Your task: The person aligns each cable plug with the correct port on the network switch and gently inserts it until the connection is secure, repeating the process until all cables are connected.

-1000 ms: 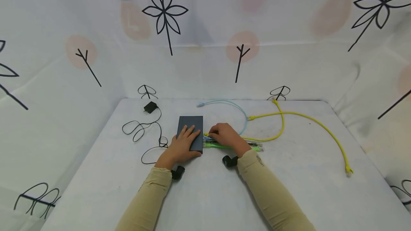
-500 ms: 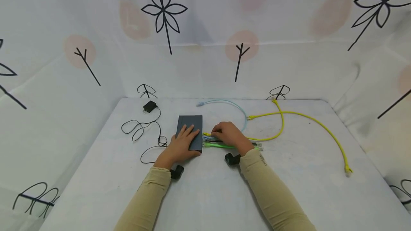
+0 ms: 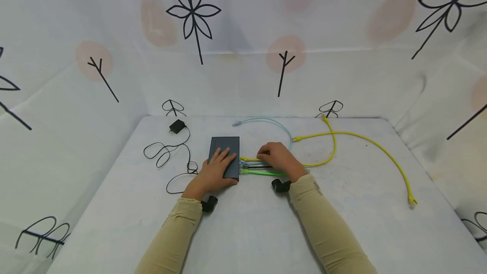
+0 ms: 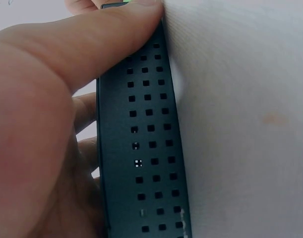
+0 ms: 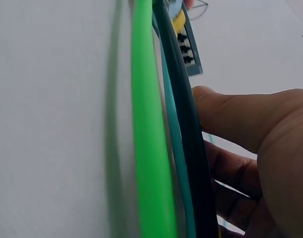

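Observation:
A dark grey network switch (image 3: 224, 143) lies left of centre on the table. My left hand (image 3: 214, 172) rests over it, with straight, spread fingers on top. In the left wrist view the thumb (image 4: 106, 39) lies against the perforated side panel (image 4: 146, 124). Right of the switch, my right hand (image 3: 279, 157) is loosely curled above a yellow network cable (image 3: 251, 159) that runs to the switch; I see nothing clearly gripped. A green cable (image 5: 151, 124) and a black cable (image 5: 188, 144) pass beside the thumb, with a teal cable (image 5: 177, 153) between them.
A black power adapter (image 3: 177, 126) with a looped cord lies at the left. Behind the right hand curves a light-blue cable (image 3: 274, 121) with a plug at its end. Another yellow cable (image 3: 384, 149) stretches across the right side. Patterned white cloth (image 3: 236, 75) hangs behind the table.
My right hand has moved to the right, away from the switch along the cables, baring more of the yellow, black and green ones. The left hand stays on the switch.

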A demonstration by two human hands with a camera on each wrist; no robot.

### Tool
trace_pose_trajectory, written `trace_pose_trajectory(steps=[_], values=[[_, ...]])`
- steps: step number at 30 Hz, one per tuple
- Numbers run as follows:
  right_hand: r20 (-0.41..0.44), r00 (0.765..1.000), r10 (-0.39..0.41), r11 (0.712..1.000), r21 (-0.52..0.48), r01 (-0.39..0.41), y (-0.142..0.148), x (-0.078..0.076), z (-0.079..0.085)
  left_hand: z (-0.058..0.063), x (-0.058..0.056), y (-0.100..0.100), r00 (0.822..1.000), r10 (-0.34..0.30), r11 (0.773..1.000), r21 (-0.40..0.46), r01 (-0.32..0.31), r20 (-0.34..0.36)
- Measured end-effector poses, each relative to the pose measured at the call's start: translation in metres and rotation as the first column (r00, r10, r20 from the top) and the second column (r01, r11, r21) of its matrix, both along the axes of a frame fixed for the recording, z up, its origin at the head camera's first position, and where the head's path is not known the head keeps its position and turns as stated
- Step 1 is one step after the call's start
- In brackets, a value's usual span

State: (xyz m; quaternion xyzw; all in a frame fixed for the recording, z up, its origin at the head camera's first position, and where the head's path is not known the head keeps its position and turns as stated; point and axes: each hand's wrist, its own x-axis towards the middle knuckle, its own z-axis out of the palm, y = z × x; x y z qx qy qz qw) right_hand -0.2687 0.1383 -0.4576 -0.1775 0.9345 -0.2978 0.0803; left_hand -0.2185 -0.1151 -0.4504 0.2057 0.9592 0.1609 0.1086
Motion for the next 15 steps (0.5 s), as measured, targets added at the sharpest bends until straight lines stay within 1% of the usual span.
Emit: trace_pose_trajectory(steps=[15], values=[[0.003, 0.998, -0.070, 0.998, 0.010, 0.070, 0.024, -0.006, 0.001, 0.002, 0.002, -0.001, 1.000, 0.002, 1.000, 0.028, -0.002, -0.006]])
